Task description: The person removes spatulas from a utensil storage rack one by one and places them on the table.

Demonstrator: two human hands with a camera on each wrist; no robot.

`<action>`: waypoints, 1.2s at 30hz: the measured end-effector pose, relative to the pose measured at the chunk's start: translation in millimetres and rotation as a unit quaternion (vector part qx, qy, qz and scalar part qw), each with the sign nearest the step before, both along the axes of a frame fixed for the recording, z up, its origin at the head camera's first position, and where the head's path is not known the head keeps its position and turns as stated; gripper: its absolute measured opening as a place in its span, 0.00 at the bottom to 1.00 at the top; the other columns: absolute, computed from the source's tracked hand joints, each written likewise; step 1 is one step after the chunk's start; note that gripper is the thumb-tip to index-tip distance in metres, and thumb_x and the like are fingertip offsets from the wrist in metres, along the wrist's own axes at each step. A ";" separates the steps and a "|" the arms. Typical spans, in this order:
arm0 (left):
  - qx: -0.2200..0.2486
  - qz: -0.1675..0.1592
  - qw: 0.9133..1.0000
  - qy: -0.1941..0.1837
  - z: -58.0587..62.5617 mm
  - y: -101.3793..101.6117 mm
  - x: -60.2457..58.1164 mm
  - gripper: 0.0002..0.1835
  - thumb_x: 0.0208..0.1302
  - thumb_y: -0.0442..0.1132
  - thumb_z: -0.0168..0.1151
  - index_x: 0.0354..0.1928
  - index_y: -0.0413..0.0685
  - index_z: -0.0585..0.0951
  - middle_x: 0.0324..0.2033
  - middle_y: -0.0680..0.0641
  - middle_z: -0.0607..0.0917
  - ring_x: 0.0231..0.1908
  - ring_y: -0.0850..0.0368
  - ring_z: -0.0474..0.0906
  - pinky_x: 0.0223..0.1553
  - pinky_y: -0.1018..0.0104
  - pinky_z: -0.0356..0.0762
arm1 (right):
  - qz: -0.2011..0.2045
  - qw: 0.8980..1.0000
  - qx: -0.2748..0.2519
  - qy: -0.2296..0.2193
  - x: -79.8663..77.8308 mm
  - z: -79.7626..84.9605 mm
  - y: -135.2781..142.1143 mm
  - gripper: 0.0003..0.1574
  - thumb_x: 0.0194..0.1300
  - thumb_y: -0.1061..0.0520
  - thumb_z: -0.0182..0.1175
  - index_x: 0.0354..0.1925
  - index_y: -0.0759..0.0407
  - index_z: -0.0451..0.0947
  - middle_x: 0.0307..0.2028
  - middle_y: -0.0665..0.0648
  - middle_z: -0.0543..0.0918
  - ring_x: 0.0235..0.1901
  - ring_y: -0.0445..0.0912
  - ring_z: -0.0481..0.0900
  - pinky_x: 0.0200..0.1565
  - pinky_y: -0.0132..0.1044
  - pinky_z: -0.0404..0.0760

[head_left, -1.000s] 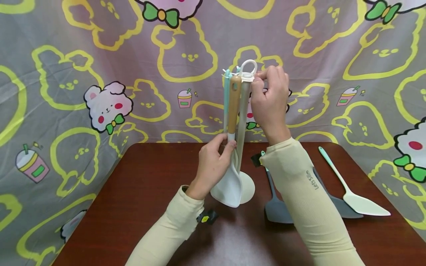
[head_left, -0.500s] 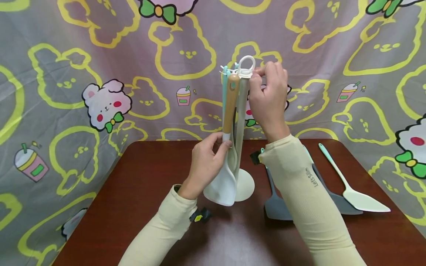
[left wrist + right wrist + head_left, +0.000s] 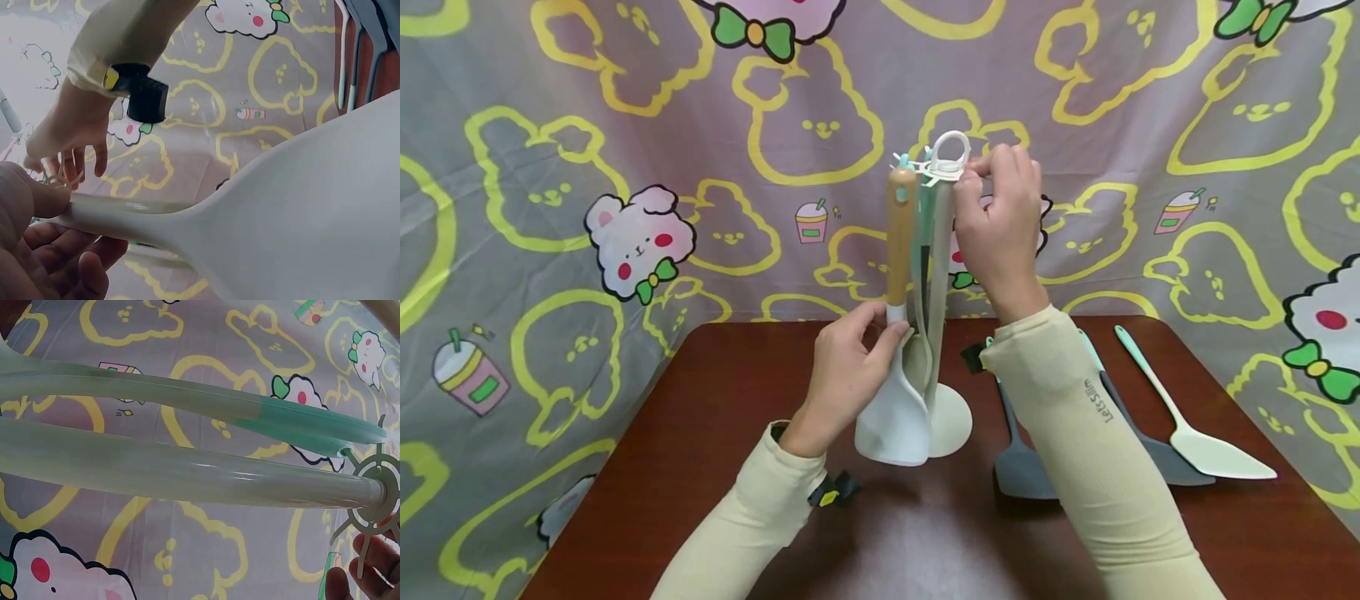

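Note:
With thumb and fingers, my left hand [image 3: 847, 367] pinches the white neck of a wooden-handled spatula [image 3: 895, 429]. The spatula is upright, its wide white blade [image 3: 294, 200] hanging down and its wooden handle [image 3: 901, 237] reaching the hook ring. My right hand [image 3: 1000, 229] pinches the edge of that hook ring [image 3: 946, 171] on the pale utensil stand [image 3: 942, 275]. Mint-handled utensils [image 3: 312, 422] hang from the hooks behind the spatula. Whether the spatula's handle hole is on a hook, I cannot tell.
On the brown table [image 3: 715, 467], right of the stand's round base [image 3: 953, 421], lie grey turners [image 3: 1022, 467], partly behind my right sleeve. A pale green turner [image 3: 1217, 454] with a mint handle lies farther right. A patterned curtain [image 3: 715, 100] stands behind.
The left hand has moved left with the spatula, and its handle now stands more apart from the stand's pole. The right hand keeps its pinch on the hook ring.

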State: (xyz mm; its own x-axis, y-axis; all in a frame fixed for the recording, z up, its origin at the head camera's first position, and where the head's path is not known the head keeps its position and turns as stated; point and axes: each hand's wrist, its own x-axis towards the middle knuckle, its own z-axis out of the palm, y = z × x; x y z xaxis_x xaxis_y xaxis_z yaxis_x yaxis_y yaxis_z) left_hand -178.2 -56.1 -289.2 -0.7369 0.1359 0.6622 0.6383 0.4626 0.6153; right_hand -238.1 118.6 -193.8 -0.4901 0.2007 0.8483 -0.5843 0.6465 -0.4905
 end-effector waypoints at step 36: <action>-0.117 0.098 0.985 -0.075 -9.9 -90.1 -10.6 0.08 0.66 0.40 0.64 0.40 0.43 0.85 0.22 0.45 0.84 0.11 0.60 0.59 0.15 0.69 0.62 | -0.010 1.000 -0.002 -0.003 -3.5 1.5 -0.6 0.17 0.64 0.55 0.47 0.35 0.69 0.75 0.37 0.66 0.77 0.43 0.57 0.72 0.53 0.38 0.66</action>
State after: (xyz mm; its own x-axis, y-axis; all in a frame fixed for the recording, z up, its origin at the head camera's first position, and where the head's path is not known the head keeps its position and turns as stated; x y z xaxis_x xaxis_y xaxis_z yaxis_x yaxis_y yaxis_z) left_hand -188.8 -146.1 -299.1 -0.8516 0.1163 0.5112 0.4318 0.7085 0.5582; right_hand -241.6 118.0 -192.3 -0.4912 0.2130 0.8446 -0.5686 0.6562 -0.4962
